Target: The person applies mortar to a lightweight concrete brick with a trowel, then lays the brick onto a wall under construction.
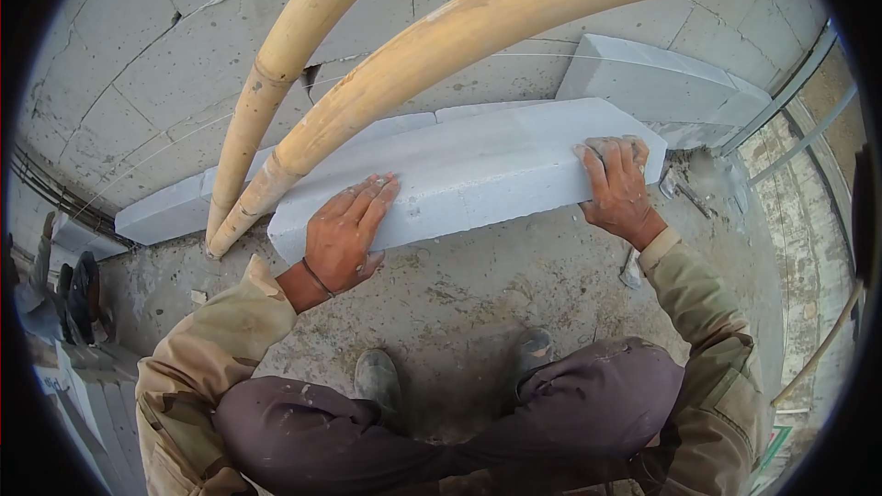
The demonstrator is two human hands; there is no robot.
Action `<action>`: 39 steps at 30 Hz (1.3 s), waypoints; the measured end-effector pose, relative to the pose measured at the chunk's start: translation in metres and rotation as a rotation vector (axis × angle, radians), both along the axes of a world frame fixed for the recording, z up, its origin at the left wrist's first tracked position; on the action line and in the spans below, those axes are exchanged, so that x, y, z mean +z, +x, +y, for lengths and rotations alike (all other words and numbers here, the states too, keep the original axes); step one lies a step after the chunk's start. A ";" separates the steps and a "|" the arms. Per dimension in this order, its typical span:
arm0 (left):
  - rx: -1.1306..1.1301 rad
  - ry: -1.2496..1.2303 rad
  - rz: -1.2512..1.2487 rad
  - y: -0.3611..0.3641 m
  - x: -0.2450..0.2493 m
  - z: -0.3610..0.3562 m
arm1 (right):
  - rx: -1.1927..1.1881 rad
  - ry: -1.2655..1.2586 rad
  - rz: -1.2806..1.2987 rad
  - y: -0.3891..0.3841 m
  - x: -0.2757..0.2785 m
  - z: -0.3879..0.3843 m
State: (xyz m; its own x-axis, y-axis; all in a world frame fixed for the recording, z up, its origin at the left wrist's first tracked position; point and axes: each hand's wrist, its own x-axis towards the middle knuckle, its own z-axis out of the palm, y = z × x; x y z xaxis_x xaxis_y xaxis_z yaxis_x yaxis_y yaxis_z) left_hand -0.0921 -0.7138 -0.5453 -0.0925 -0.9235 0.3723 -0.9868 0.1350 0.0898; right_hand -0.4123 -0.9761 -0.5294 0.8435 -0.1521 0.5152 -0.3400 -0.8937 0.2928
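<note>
A long grey-white concrete block (478,170) lies along the base of a block wall (165,46). My left hand (344,234) rests flat on the block's near left part, fingers spread. My right hand (617,186) grips the block's right end, fingers curled over its top edge. Both sleeves are tan. My knees and dusty shoes show below on the concrete floor (459,294).
Two yellow bamboo poles (367,83) lean across the wall and meet the floor at the left. Another block (661,83) sits at the back right. A metal tool (675,186) lies beside the right hand. More blocks are stacked at lower left; a railing runs along the right.
</note>
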 end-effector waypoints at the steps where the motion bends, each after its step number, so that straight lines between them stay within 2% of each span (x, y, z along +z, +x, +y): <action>1: 0.022 0.004 0.002 0.000 0.000 -0.001 | 0.009 0.004 -0.002 0.000 -0.002 -0.004; 8: -0.020 0.042 -0.035 0.008 -0.005 -0.014 | 0.007 0.053 -0.061 0.003 -0.028 -0.013; 14: 0.031 0.089 -0.062 0.014 -0.011 -0.020 | 0.021 0.078 -0.072 0.006 -0.037 -0.013; 20: -0.013 0.005 -0.044 0.015 -0.014 -0.020 | -0.005 0.034 -0.087 0.009 -0.030 -0.013; 23: -0.008 0.025 -0.001 0.012 -0.003 -0.020 | -0.016 0.078 -0.033 -0.001 -0.010 -0.004; 26: -0.017 0.154 0.064 0.011 0.016 -0.014 | -0.065 0.198 0.054 -0.018 0.008 0.017; 28: -0.124 0.312 0.183 0.009 0.028 -0.028 | -0.192 0.315 0.175 -0.041 0.014 0.016; 29: -0.117 0.304 0.190 0.008 0.027 -0.037 | -0.266 0.363 0.273 -0.049 0.020 0.018; 30: -0.184 0.329 0.216 0.009 0.022 -0.048 | -0.259 0.351 0.276 -0.056 0.024 0.014; 32: -0.243 0.341 0.238 0.004 0.012 -0.068 | -0.312 0.535 0.447 -0.068 0.031 0.008; 33: -0.284 0.423 0.259 0.002 0.007 -0.081 | -0.346 0.492 0.555 -0.071 0.035 0.007; 34: -0.328 0.507 0.282 0.000 0.002 -0.093 | -0.341 0.476 0.555 -0.075 0.038 0.006; 37: -0.385 0.406 0.181 -0.005 -0.022 -0.122 | -0.353 0.572 0.650 -0.082 0.047 0.001; 39: -0.385 0.406 0.179 -0.003 -0.033 -0.141 | -0.362 0.626 0.622 -0.080 0.054 -0.006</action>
State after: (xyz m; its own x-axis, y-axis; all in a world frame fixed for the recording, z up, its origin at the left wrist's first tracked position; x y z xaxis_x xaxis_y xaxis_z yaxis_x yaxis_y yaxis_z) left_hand -0.0949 -0.8549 -0.5785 -0.4177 -0.9079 0.0367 -0.8384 0.4007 0.3696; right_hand -0.4920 -0.9824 -0.4750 0.7864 -0.5538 -0.2737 -0.5714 -0.8205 0.0183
